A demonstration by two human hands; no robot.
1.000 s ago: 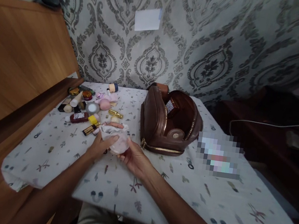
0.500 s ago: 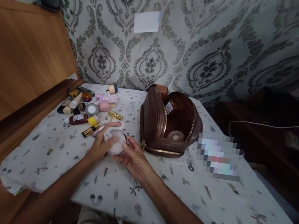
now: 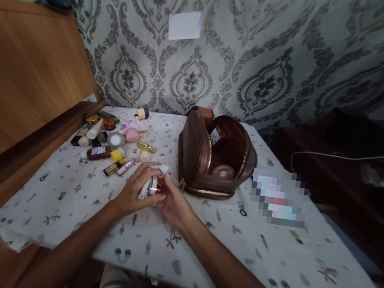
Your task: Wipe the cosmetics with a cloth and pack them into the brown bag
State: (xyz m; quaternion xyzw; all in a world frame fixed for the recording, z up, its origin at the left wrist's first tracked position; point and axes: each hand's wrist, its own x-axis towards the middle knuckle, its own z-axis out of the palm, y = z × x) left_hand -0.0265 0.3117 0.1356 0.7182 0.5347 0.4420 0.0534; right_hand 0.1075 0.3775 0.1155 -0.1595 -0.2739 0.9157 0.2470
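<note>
In the head view, both hands meet over the near part of the table, gripping a round container between them. The left hand curls its fingers over the top and side, thumb underneath; the right hand closes on it from the other side, its fingers partly hidden. Something white and soft pokes out at the top of the grip (too covered to name).

The container is held in front of the brown bag, to the left of its near corner. The bag stands unzipped, with a glittery box tilted inside.

Beyond the left hand lies a loose cluster of cosmetics: a gold tube, a pink sponge, a round grey case, a dark red bottle on its side and a pale tube leaning over other pieces. To the right of the bag is a pixelated patch (its contents unreadable). A sheet of white paper is on the patterned wall behind.
</note>
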